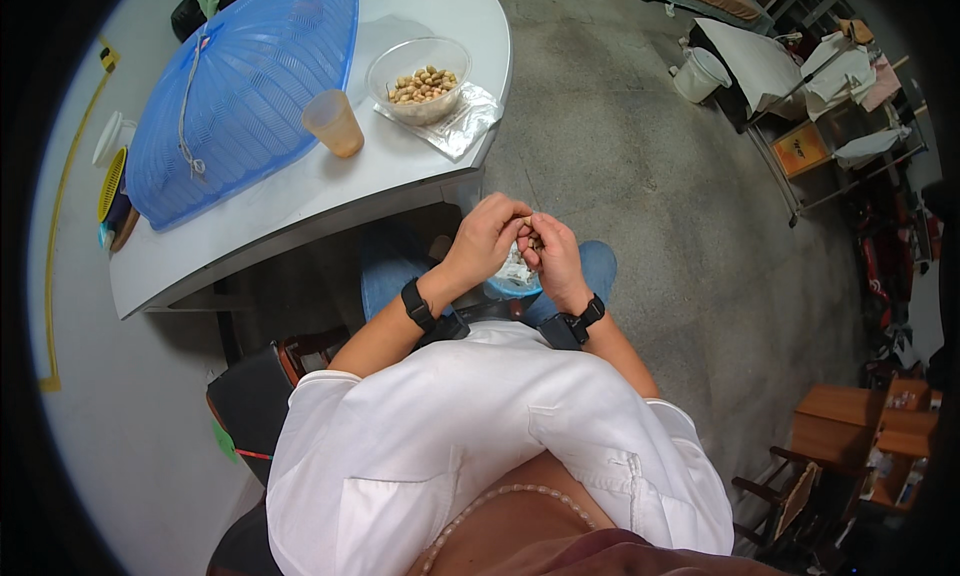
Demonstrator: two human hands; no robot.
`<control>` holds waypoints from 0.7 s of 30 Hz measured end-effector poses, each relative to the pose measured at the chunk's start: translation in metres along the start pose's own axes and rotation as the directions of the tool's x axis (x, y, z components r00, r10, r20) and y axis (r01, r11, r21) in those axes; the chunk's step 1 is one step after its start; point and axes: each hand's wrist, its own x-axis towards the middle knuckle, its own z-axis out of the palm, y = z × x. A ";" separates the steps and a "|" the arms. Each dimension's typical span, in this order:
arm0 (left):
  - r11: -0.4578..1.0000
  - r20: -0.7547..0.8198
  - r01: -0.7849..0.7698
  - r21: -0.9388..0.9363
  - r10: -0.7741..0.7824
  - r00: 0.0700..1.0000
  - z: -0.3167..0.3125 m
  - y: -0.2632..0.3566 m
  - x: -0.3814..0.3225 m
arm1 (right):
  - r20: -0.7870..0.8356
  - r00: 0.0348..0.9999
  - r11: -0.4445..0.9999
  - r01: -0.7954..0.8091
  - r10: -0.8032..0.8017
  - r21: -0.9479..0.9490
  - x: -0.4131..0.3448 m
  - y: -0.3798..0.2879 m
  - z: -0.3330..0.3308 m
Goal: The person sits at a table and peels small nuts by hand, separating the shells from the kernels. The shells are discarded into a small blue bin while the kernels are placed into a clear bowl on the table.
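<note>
My left hand (487, 234) and my right hand (559, 255) meet above my lap, their fingertips pinching a small tan nut (527, 221), apparently a peanut in its shell. More tan pieces (535, 243) show under the curled fingers of my right hand; how many is hidden. Below the hands, between my knees, is a blue bin (514, 287) with a plastic liner and pale scraps in it. On the table, a clear plastic bowl (382, 65) holds many similar nuts (424, 86). It rests partly on a crumpled clear plastic bag (465, 122).
A translucent cup (334, 122) stands beside a large blue mesh food cover (247, 95) on the white table (285, 193). A black-seated chair (251, 403) is at my left. Across the floor stand a white bucket (701, 75), a cart with cloths (780, 73) and a wooden armchair (799, 493).
</note>
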 end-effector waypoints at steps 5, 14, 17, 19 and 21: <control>0.957 -0.030 0.184 -0.224 -0.195 0.980 0.004 0.002 -0.002 | 0.028 0.999 0.997 0.043 -0.045 0.058 -0.001 0.000 0.001; 0.918 0.004 0.214 -0.334 -0.226 0.974 0.007 -0.006 -0.003 | 0.052 0.996 0.992 0.070 -0.076 0.104 0.000 0.003 -0.001; 0.914 -0.008 0.208 -0.348 -0.225 0.974 0.010 -0.005 -0.004 | 0.057 0.994 0.991 0.086 -0.092 0.104 0.002 0.005 -0.001; 0.915 -0.017 0.194 -0.353 -0.214 0.977 0.010 -0.005 -0.003 | 0.050 0.995 0.992 0.084 -0.088 0.093 0.003 0.005 -0.002; 0.913 -0.011 0.197 -0.358 -0.215 0.977 0.010 -0.005 -0.003 | 0.042 0.995 0.994 0.087 -0.090 0.072 0.002 0.005 -0.002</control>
